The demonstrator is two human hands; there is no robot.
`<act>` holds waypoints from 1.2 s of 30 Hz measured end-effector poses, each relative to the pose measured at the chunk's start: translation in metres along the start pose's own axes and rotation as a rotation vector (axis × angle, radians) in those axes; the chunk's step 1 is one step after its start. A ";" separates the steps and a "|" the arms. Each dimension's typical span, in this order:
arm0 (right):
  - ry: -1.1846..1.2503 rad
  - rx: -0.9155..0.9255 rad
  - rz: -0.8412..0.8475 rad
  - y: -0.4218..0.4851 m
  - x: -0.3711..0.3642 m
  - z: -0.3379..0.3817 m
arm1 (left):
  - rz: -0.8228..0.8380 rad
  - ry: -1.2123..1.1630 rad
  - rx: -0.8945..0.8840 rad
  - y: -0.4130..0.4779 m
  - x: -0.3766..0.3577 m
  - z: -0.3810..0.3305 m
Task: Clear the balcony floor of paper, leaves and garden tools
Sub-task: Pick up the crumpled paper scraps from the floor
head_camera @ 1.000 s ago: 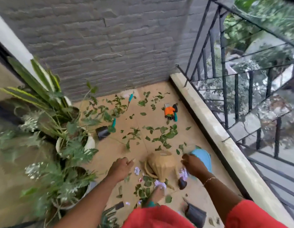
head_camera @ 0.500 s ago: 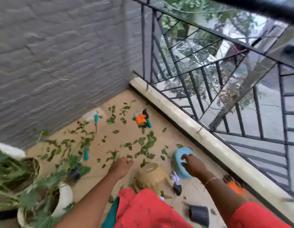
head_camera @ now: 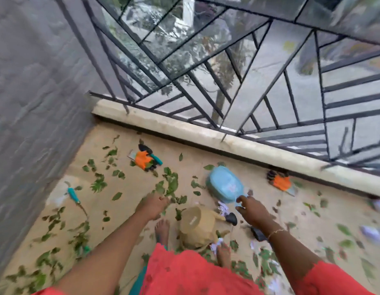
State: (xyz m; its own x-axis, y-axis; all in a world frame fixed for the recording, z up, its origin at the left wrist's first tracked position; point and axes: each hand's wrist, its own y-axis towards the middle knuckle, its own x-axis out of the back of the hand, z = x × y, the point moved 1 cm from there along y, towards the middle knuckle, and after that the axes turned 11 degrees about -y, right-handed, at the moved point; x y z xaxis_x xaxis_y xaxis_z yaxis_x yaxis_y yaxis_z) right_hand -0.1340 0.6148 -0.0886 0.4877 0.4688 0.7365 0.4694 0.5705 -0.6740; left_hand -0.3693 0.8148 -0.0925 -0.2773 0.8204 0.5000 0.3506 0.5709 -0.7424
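We stand barefoot on the tan balcony floor (head_camera: 125, 188), our red garment (head_camera: 195, 271) filling the near edge of view. Green leaves (head_camera: 171, 184) lie scattered across the floor on every side, with paper scraps (head_camera: 222, 208) among them. A tan basket (head_camera: 195, 226) lies tipped over just ahead of our feet. Our left hand (head_camera: 153, 206) hangs over the leaves left of it, fingers curled in; whether they hold anything we cannot tell. Our right hand (head_camera: 251, 211) reaches out with fingers loosely spread, the forefinger at the near rim of a blue container (head_camera: 225, 186). A teal-handled tool (head_camera: 73, 194) lies near the grey brick wall (head_camera: 36, 103) on the left. Farther out an orange glove (head_camera: 143, 159) rests on the floor, and a second glove (head_camera: 280, 182) lies against the cream kerb (head_camera: 184, 128). Above the kerb rises the black railing (head_camera: 206, 81), with a blurred street (head_camera: 291, 86) beyond.
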 end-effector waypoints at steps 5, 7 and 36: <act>0.217 -0.153 -0.042 -0.008 0.001 0.028 | 0.134 0.163 -0.064 0.044 0.036 -0.011; 0.267 -0.194 -0.049 -0.017 -0.003 0.033 | 0.155 0.196 -0.092 0.054 0.041 -0.026; 0.706 -0.566 0.032 0.199 -0.210 -0.063 | 0.466 0.872 -0.552 0.325 -0.208 -0.044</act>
State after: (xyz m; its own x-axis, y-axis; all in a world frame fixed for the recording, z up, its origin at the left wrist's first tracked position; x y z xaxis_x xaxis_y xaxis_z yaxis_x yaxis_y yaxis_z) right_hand -0.0966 0.5870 -0.3814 0.7569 -0.1510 0.6358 0.6490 0.0596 -0.7585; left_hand -0.1580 0.8311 -0.4184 0.6258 0.5750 0.5271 0.6637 -0.0376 -0.7470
